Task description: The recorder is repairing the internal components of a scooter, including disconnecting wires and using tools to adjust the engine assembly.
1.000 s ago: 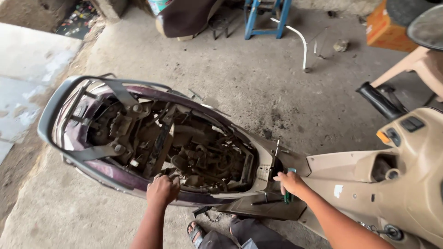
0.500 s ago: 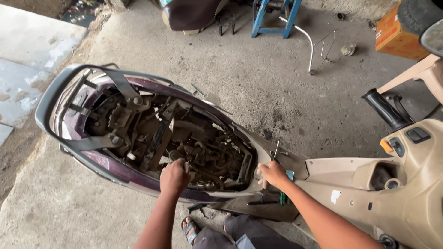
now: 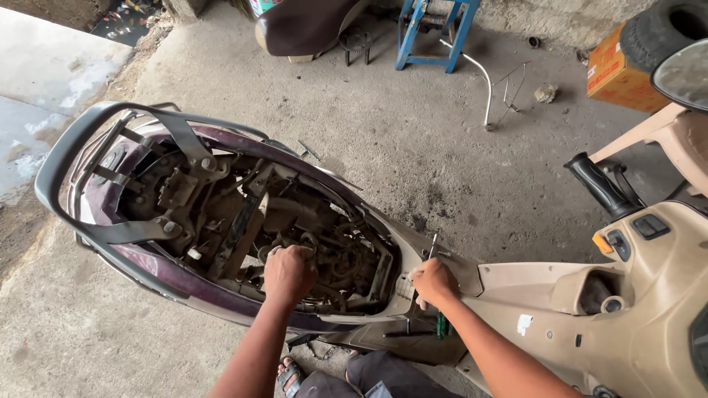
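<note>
The scooter (image 3: 221, 243) lies across the middle of the view with its seat off and the engine bay (image 3: 295, 236) open, tail at 9 o'clock, handlebar (image 3: 601, 184) at 3 o'clock. The left hand (image 3: 287, 274) is closed in a fist at the bay's near edge, gripping some part inside; which part I cannot tell. The right hand (image 3: 434, 284), just toward 3 o'clock on the beige panel (image 3: 516, 284), has its fingers curled round a green-handled tool (image 3: 441, 323) whose thin metal shaft stands up above the knuckles. By the look of it, this is stripping-down work at the bay's front edge. A next move would call for a steady tool and a firm left grip. Farther out, the removed seat (image 3: 302, 26) and a blue stand (image 3: 435, 33) sit on the floor at 12 o'clock.
</note>
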